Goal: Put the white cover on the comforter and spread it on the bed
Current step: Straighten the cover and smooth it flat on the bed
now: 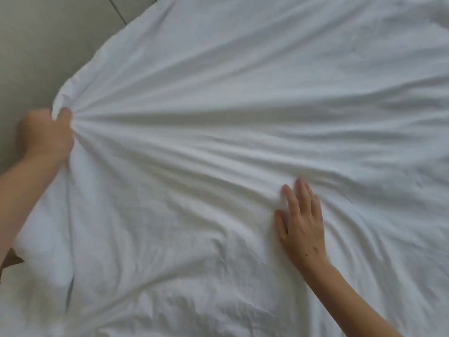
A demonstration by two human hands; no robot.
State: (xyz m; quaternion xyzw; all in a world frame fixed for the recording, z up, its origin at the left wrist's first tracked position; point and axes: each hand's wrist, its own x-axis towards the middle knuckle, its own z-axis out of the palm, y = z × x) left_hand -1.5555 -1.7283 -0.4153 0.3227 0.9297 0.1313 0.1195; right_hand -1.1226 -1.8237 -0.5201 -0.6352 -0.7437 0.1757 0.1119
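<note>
A white cover (243, 93) fills nearly the whole head view, lying wrinkled over the bed. Folds fan out to the right from a bunched corner at the left. My left hand (46, 135) grips that bunched corner in a fist. My right hand (301, 222) lies flat on the cover at lower centre right, fingers straight and pointing away from me. A thicker, softer white mass (46, 244), possibly the comforter, bulges at the lower left below my left forearm. The bed beneath is hidden.
A pale grey-beige surface (41, 45) with a dark seam line lies beyond the cover's edge at the upper left. A small brown patch (12, 260) shows at the left edge below my left arm.
</note>
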